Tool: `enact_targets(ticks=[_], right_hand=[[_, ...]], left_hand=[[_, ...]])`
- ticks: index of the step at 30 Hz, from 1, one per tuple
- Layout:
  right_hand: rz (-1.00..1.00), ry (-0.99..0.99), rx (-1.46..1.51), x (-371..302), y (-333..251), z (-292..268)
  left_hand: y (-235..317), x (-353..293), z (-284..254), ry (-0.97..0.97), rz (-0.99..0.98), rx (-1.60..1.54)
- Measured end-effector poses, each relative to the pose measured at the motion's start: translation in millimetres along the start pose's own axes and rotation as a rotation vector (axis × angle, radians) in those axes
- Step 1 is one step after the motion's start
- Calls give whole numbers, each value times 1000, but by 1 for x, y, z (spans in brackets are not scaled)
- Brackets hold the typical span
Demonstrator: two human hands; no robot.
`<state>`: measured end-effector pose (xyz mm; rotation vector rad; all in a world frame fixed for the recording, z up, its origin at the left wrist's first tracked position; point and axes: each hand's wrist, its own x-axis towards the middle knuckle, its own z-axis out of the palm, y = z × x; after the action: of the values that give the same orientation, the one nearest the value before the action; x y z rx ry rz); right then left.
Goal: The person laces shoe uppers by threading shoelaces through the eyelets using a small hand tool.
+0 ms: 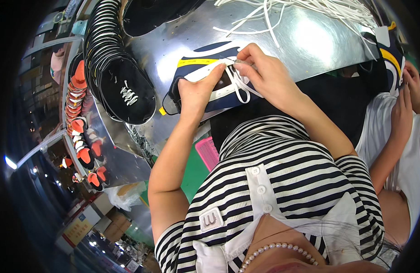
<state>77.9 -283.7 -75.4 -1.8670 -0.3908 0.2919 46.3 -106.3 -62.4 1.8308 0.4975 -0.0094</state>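
Observation:
A navy shoe upper (pixel 224 103) with white panels and a yellow stripe lies on the metal table in front of me. My left hand (pixel 196 91) grips its side, the thumb pressed on the white edge by the eyelets. My right hand (pixel 270 73) pinches at the eyelet row with thumb and forefinger closed. Something thin and greyish shows at those fingertips, probably the tip of the white shoelace (pixel 241 85), which hangs in loops across the shoe opening. The fingers partly hide that spot.
A long row of nested black shoe uppers (pixel 123 98) stands at the left. Loose white laces (pixel 273 20) lie on the metal table (pixel 173 132) at the back. Orange-lined shoes (pixel 78 77) line a rack farther left. Another person's hand (pixel 403 102) works at the right.

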Motion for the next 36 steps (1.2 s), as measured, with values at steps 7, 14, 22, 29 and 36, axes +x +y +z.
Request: enact_targets(ticks=[7,14,22,29,36], right_hand=[[-94,-32,-49,-2,12,-7],[-53,-65,180,-12,19,-11],[-45,-178,-480,24,-18,7],[-190,-173,-551,36,0,-6],[-297,45,-101,23,26,12]], left_hand=[[4,-7,4,-46,4,7],[1,-17,7,-54,-18,21],[-3,-11,-11,-86,59,-28],[-21,5,-1,-159,-105,-299],[-6,-10,-15,-385,-135,-267]])
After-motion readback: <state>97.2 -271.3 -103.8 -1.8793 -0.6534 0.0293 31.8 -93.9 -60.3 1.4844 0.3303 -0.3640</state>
